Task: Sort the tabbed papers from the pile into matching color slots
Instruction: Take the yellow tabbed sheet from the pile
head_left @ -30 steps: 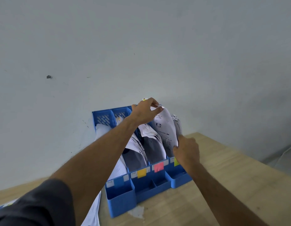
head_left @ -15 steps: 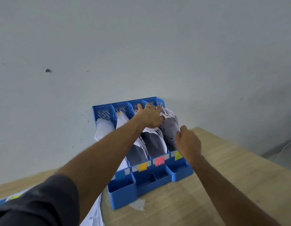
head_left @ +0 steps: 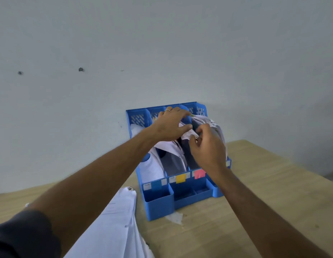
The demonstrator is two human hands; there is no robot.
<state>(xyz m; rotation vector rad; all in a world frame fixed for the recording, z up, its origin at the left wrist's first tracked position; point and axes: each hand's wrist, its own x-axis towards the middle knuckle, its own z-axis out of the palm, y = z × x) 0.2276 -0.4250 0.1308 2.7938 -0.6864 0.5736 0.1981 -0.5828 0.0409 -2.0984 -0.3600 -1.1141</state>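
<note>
Since the earlier frame, the right hand has been brought up from the front edge of the organiser to the tops of the filed sheets, and the left hand has been lowered slightly over them.

The tabbed paper being filed is seen standing among the sheets toward the right of the blue organiser, between the pink-labelled and the rightmost compartments; exactly which one it occupies cannot be told. Its top edge appears to be pinched by the curled fingers of the right hand, while the neighbouring sheets are spread and held back by the left hand, whose fingers are extended and lightly bent over them.

The step is judged to be the seating of the sheet. It is done well if the gap is kept open by the left hand until the sheet is slid fully down, so that no corner is folded, and if the tab colour is checked against the pink label.

The remaining pile is seen lying on the tabletop, left of the organiser, beside the yellow label.
</note>
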